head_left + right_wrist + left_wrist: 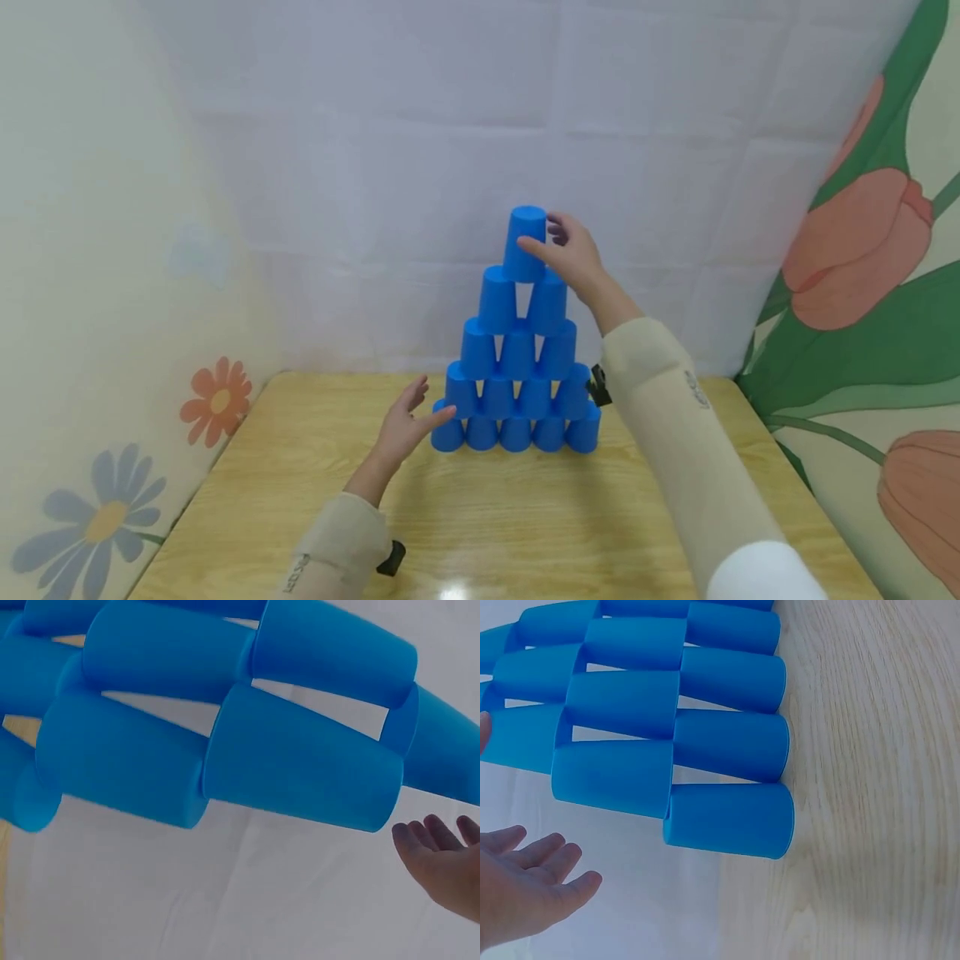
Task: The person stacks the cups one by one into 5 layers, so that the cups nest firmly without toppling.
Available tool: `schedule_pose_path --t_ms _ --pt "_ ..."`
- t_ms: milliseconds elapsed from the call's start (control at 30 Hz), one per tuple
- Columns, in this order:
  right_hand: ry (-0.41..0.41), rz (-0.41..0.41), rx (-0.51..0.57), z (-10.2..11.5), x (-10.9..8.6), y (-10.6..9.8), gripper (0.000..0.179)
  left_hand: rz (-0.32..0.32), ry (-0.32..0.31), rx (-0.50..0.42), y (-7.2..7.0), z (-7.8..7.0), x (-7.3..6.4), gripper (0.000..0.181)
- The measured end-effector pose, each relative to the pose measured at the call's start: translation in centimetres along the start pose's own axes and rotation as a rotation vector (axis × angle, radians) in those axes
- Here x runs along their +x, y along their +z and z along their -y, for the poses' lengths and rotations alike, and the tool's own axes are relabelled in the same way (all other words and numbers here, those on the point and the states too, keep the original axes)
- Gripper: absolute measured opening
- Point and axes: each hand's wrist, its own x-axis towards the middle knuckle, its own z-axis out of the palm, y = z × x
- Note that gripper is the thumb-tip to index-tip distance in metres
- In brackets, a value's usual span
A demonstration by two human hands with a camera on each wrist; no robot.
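Upside-down blue cups stand in a pyramid of several rows (pixel 517 354), narrowing to one top cup (pixel 526 222). My right hand (pixel 576 252) is beside that top cup, its thumb in front of the cup in the head view and its fingers at the right side. In the right wrist view a gap shows between these fingers (pixel 442 838) and the top cup (pixel 444 754). My left hand (pixel 401 429) is spread beside the lower left of the pyramid, nearest the bottom-left cup (pixel 447 435). In the left wrist view its fingers (pixel 544 851) hold nothing.
The pyramid stands on a wooden table (pixel 510 517), towards its back edge. Behind it hangs a white cloth (pixel 390 183). Flower-patterned walls (pixel 217 308) flank the table on both sides. Each forearm carries a beige band with a black piece (pixel 391 558) on it.
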Motion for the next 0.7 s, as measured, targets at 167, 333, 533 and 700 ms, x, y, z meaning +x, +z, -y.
schedule_pose_path --t_ms 167,333,533,700 --pt "-0.033 -0.016 0.044 -0.3 -1.4 -0.2 0.074 -0.022 0.021 0.085 -0.6 -0.2 -0.3 0.083" --pt "-0.064 -0.055 0.085 1.3 -5.7 -1.2 0.069 -0.031 0.060 0.169 -0.7 -0.6 -0.5 0.084" --pt "-0.119 -0.031 0.142 -1.9 -9.5 -1.5 0.068 -0.051 0.141 0.264 -0.5 -1.1 -1.2 0.077" --pt "-0.113 0.026 0.087 -4.7 -12.5 -1.2 0.061 -0.077 0.234 0.353 0.0 -1.3 -1.8 0.072"
